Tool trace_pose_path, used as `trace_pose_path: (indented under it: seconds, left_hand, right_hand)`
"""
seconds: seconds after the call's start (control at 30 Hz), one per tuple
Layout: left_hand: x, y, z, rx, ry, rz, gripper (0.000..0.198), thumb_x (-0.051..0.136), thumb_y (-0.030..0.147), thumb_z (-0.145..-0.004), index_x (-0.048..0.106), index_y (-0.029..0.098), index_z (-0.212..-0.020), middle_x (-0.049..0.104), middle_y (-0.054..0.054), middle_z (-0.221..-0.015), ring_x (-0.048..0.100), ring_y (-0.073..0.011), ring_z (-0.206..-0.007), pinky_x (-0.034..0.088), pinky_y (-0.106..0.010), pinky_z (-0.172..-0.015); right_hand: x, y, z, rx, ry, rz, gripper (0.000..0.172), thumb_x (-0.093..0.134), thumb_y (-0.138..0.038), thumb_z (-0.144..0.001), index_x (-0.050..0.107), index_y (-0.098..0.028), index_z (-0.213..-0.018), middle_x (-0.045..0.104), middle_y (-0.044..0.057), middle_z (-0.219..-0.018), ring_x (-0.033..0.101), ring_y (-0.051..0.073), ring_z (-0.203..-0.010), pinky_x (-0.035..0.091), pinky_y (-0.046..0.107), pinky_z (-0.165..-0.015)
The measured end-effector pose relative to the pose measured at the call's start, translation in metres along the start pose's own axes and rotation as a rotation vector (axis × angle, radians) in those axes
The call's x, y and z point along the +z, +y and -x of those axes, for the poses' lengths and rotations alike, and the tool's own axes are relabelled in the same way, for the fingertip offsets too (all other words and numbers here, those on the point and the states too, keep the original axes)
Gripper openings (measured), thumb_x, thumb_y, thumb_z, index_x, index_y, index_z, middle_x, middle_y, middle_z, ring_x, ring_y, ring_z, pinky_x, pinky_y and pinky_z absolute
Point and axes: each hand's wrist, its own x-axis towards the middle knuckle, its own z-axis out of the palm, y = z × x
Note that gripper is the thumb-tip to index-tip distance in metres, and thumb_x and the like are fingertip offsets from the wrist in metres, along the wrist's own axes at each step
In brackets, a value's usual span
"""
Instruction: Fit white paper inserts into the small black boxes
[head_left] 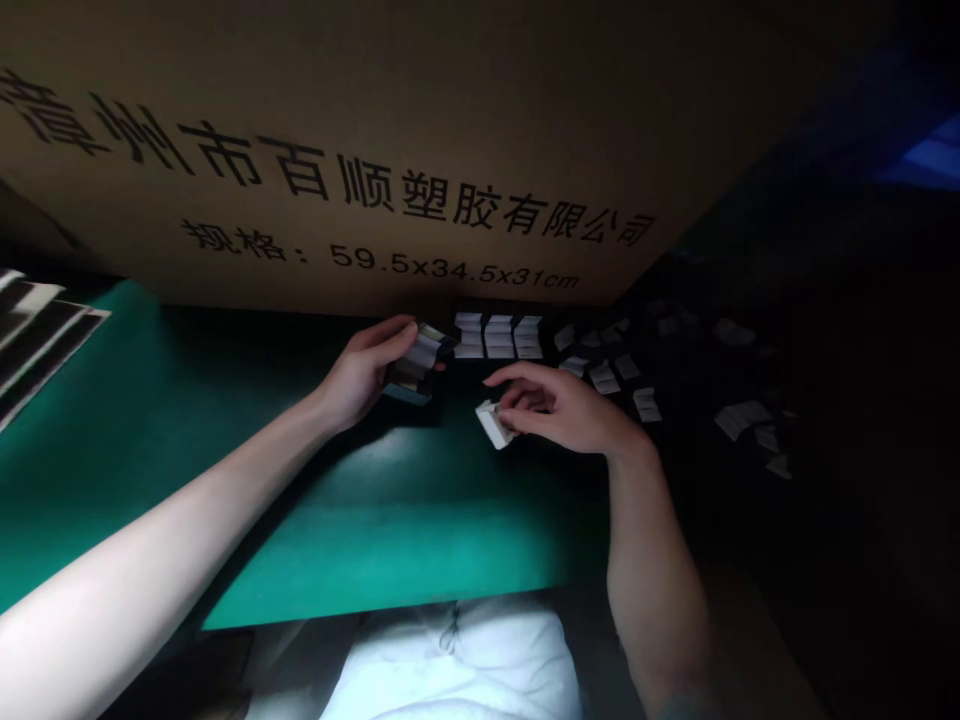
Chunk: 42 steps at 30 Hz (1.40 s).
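Note:
In the head view my left hand (367,368) is closed around a small dark open box (409,385) with pale, shiny flaps or a lining at its top. To its right my right hand (559,405) pinches a small white folded piece (493,425) between thumb and fingers, a little apart from the box. Just behind the hands stands a dark tray or sheet (499,357) bearing several white folded pieces in three columns. Loose white folded pieces (604,377) lie scattered beyond my right hand. What is inside the dark box is too dim to make out.
A large cardboard carton (375,100) with printed Chinese characters forms a wall along the back of the green table (420,550). Striped black-and-white flat sheets (45,340) lie at the left. More white pieces (742,418) lie in deep shadow at the right.

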Motion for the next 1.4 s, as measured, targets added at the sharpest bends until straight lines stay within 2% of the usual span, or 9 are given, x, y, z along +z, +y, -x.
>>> trace_pose_path:
  seconds: [0.17, 0.37, 0.47, 0.6, 0.77, 0.93, 1.17, 1.27, 1.4]
  left_hand:
    - [-0.001, -0.001, -0.001, -0.020, -0.013, -0.001, 0.030, 0.081, 0.044, -0.083, 0.071, 0.018, -0.095, 0.077, -0.005, -0.079, 0.076, -0.0219, -0.075, 0.061, -0.028, -0.062]
    - [-0.002, -0.002, -0.002, -0.021, -0.006, 0.008, 0.032, 0.083, 0.044, -0.083, 0.071, 0.016, -0.096, 0.078, -0.006, -0.080, 0.076, -0.0227, -0.079, 0.061, -0.028, -0.066]
    - [-0.003, -0.003, -0.002, -0.037, -0.042, 0.042, 0.031, 0.083, 0.042, -0.083, 0.071, 0.016, -0.095, 0.077, -0.006, -0.080, 0.076, -0.0225, -0.076, 0.061, -0.029, -0.065]
    - [-0.002, -0.004, -0.002, -0.035, -0.084, 0.118, 0.027, 0.085, 0.037, -0.083, 0.073, 0.017, -0.094, 0.077, -0.005, -0.083, 0.074, -0.0207, -0.076, 0.061, -0.028, -0.068]
    - [0.001, -0.003, 0.000, -0.018, -0.068, 0.128, 0.028, 0.090, 0.035, -0.078, 0.073, 0.017, -0.091, 0.079, -0.006, -0.091, 0.075, -0.0231, -0.088, 0.061, -0.029, -0.073]
    - [0.001, -0.002, 0.000, -0.029, -0.083, 0.131, 0.031, 0.091, 0.038, -0.076, 0.074, 0.017, -0.091, 0.079, -0.006, -0.091, 0.074, -0.0232, -0.088, 0.061, -0.029, -0.073]
    - [0.000, -0.003, 0.000, -0.056, -0.061, 0.098, 0.029, 0.085, 0.040, -0.081, 0.070, 0.017, -0.092, 0.077, -0.006, -0.090, 0.073, -0.0246, -0.089, 0.061, -0.033, -0.076]
    - [-0.001, -0.004, -0.001, -0.039, -0.058, 0.088, 0.027, 0.084, 0.040, -0.082, 0.069, 0.019, -0.091, 0.076, -0.004, -0.090, 0.073, -0.0232, -0.091, 0.060, -0.031, -0.076]
    - [-0.002, -0.005, -0.002, -0.030, -0.046, 0.104, 0.032, 0.087, 0.042, -0.078, 0.069, 0.018, -0.089, 0.077, -0.005, -0.089, 0.073, -0.0246, -0.088, 0.060, -0.031, -0.072]
  right_hand:
    - [0.012, 0.000, -0.006, -0.077, 0.028, -0.068, 0.050, 0.077, -0.016, -0.083, 0.071, -0.025, -0.132, 0.074, 0.003, -0.110, 0.072, 0.011, -0.083, 0.062, 0.024, -0.078]
    - [0.019, 0.005, -0.010, -0.163, 0.063, -0.036, 0.060, 0.074, -0.017, -0.088, 0.064, -0.027, -0.147, 0.076, 0.005, -0.123, 0.075, 0.015, -0.095, 0.063, 0.028, -0.089]
    - [0.022, 0.008, -0.014, -0.197, 0.095, -0.047, 0.057, 0.074, -0.022, -0.093, 0.062, -0.027, -0.149, 0.074, 0.006, -0.130, 0.075, 0.017, -0.106, 0.063, 0.031, -0.097]
    - [0.028, 0.010, -0.020, -0.234, 0.125, -0.061, 0.044, 0.072, -0.023, -0.095, 0.069, -0.028, -0.138, 0.072, 0.005, -0.137, 0.073, 0.020, -0.119, 0.061, 0.035, -0.105]
    - [0.033, 0.013, -0.026, -0.202, 0.146, -0.065, 0.038, 0.073, -0.021, -0.094, 0.072, -0.026, -0.131, 0.074, 0.005, -0.133, 0.074, 0.019, -0.113, 0.063, 0.035, -0.101]
    - [0.035, 0.017, -0.029, -0.198, 0.156, -0.083, 0.040, 0.077, -0.021, -0.090, 0.070, -0.023, -0.130, 0.076, 0.006, -0.125, 0.075, 0.019, -0.109, 0.064, 0.033, -0.096]
    - [0.042, 0.023, -0.036, -0.103, 0.288, -0.127, 0.043, 0.073, -0.020, -0.089, 0.066, -0.021, -0.131, 0.075, 0.002, -0.098, 0.075, 0.016, -0.080, 0.065, 0.030, -0.078]
    - [0.044, 0.024, -0.036, -0.096, 0.331, -0.042, 0.042, 0.075, -0.024, -0.089, 0.067, -0.021, -0.130, 0.075, 0.004, -0.100, 0.073, 0.016, -0.083, 0.062, 0.029, -0.077]
    - [0.043, 0.024, -0.034, -0.122, 0.347, 0.029, 0.054, 0.076, -0.027, -0.090, 0.063, -0.025, -0.143, 0.075, 0.006, -0.110, 0.072, 0.018, -0.096, 0.061, 0.028, -0.079]
